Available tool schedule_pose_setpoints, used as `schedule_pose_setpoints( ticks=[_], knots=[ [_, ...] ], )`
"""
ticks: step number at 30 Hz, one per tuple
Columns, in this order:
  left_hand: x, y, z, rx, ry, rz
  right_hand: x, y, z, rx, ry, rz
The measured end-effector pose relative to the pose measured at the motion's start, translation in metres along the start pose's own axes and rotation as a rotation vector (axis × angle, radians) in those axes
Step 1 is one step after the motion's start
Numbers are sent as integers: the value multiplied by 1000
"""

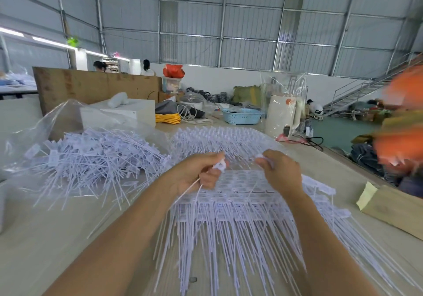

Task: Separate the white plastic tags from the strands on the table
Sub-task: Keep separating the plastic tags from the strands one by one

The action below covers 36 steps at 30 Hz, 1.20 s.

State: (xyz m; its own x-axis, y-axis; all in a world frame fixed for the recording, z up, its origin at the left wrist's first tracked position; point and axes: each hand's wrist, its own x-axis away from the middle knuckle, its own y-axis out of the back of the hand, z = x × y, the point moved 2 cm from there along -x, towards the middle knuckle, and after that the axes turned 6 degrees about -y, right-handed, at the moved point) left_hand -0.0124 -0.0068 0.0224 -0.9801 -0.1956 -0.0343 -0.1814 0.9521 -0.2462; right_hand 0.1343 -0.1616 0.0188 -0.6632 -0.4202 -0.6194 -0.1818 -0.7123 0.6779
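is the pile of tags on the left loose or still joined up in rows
Loose. The tags in the left pile lie jumbled and crossing every way on clear plastic sheet, unlike the joined rows lying parallel under the hands.

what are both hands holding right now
Left hand: pinching a white tag, strand trailing down.
Right hand: gripping a small white piece.

The pale tabletop (57, 238) carries joined tag strands (229, 215) near centre, loose tags (91, 158) on clear plastic left, a blue basket (242, 116) far, brown paper (393, 206) right.
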Motion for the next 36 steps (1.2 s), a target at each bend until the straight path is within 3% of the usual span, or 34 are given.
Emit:
schedule_pose_setpoints(
  ticks=[2,5,9,12,16,21,27,31,36],
  knots=[
    [-6,5,2,147,-72,-143,-7,11,8,-92,-25,-25],
    [-8,18,20,70,-49,-325,-8,29,42,-52,116,2],
    [-8,27,27,56,14,-435,-11,72,78,61,244,-24],
    [-8,22,25,64,14,-408,-11,104,105,-68,317,-29],
    [-9,23,28,70,-5,-386,-11,106,133,-677,312,332],
    [-9,24,28,129,-17,-336,3,-2,125,-282,190,629],
    [-16,31,29,131,-37,-297,19,-49,91,-472,172,505],
    [-15,23,25,-157,-132,-367,14,-47,77,-517,67,450],
    [-15,18,23,-252,-261,-393,17,-44,66,-531,89,519]
  ],
)
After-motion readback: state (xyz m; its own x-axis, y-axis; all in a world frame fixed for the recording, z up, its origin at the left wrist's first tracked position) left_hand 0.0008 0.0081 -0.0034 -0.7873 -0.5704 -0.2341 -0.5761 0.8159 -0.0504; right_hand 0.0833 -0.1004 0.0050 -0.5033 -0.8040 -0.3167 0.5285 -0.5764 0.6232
